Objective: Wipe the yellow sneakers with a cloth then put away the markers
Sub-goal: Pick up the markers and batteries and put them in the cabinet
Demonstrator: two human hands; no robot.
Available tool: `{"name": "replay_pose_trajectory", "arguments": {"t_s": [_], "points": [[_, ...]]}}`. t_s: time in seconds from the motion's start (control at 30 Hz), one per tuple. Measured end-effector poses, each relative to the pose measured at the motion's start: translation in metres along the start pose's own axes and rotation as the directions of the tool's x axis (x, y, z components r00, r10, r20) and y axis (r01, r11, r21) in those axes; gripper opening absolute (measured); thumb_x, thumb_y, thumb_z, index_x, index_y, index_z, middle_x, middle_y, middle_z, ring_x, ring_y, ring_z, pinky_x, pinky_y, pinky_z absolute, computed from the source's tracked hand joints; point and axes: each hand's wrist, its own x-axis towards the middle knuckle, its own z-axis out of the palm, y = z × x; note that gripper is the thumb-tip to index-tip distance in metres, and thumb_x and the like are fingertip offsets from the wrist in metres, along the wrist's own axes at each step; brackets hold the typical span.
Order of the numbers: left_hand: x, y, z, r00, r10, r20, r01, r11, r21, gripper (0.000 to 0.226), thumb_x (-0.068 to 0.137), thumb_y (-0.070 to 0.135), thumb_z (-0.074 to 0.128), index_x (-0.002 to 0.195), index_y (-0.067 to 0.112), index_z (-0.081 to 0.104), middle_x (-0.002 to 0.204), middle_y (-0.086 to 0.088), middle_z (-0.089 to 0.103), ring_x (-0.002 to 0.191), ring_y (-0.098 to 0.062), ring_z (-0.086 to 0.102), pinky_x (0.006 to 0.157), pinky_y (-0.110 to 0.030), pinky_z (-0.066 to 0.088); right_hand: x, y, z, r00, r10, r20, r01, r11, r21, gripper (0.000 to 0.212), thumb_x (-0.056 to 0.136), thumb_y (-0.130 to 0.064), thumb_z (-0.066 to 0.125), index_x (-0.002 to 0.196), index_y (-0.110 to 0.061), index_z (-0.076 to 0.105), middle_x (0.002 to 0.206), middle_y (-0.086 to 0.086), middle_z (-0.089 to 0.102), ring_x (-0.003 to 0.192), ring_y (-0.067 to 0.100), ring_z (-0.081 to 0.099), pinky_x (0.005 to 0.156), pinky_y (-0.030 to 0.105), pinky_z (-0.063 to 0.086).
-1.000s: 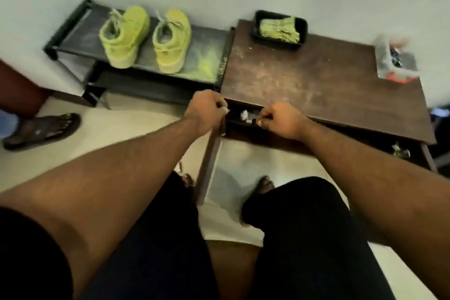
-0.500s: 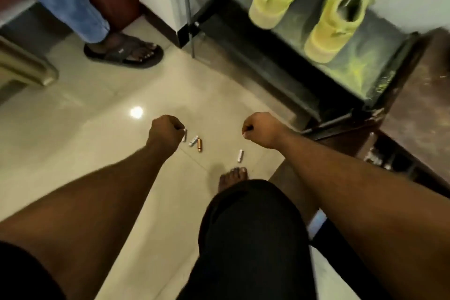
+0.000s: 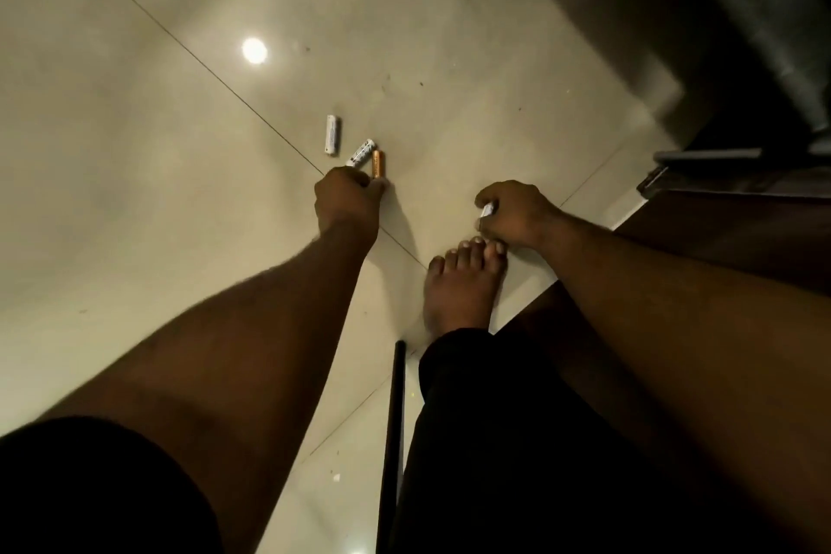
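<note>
left hand low at the floor, fingers curled, fingertips at the near ends of the orange marker and the white marker beside it; whether it pinches one, cannot tell. third white marker lies just beyond, apart from the hand, long axis running roughly away from the person. right hand curled round a small white marker, just above the bare foot. left hand is the nearer one to all three loose markers; they lie ahead of it, slightly left. likely step: gathering markers off the floor. sneakers not in view.
</note>
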Motion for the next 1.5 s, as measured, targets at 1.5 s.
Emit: {"name": "replay_pose_trajectory", "arguments": {"t_s": [1.5], "points": [[-0.515,0.187,0.216,0.596,0.536,0.598,-0.703,0.708,0.068,0.022,0.079,0.017,0.076,0.060,0.008,0.068,0.057,-0.005,0.065,0.049,-0.014,0.056,0.052,-0.025,0.050,-0.447,0.353,-0.012,0.587,0.771,-0.249,0.415,-0.022,0.909,0.019,0.078,0.006,0.071,0.096,0.005,0.063,0.083,0.015,0.063,0.069,0.019,0.062,0.063,0.027,0.058]]}}
